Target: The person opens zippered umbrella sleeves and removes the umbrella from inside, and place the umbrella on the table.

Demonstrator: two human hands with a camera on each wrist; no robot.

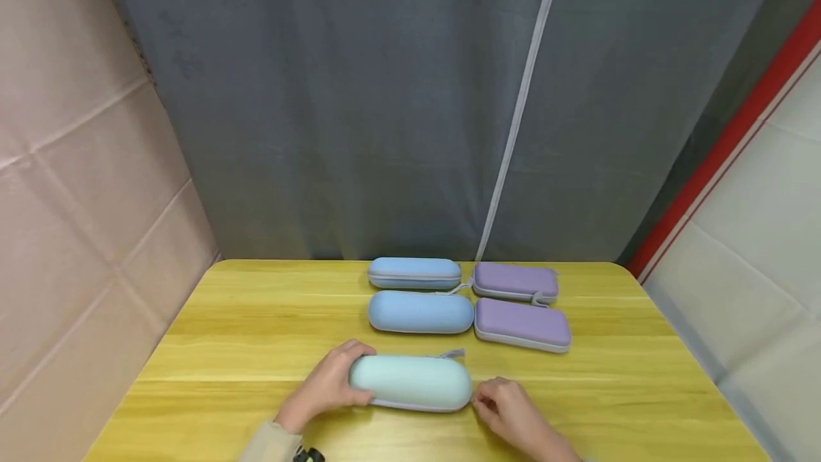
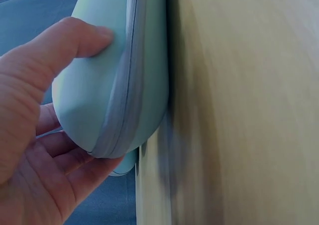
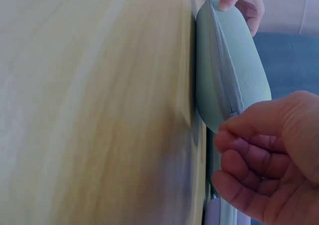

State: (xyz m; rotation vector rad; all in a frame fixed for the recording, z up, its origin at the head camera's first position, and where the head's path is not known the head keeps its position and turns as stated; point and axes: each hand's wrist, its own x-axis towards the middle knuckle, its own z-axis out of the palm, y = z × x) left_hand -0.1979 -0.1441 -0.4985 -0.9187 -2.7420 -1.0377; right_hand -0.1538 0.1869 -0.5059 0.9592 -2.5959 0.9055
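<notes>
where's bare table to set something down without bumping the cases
The table is bare left of the blue cases and left hand, and right of the purple cases and right hand. Crowded: the back middle, where those cases sit close together, and the front middle, with both hands at the mint case.

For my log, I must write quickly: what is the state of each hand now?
Left hand: holding the mint-green case at its left end.
Right hand: closed, seemingly pinching the zipper pull.
</notes>
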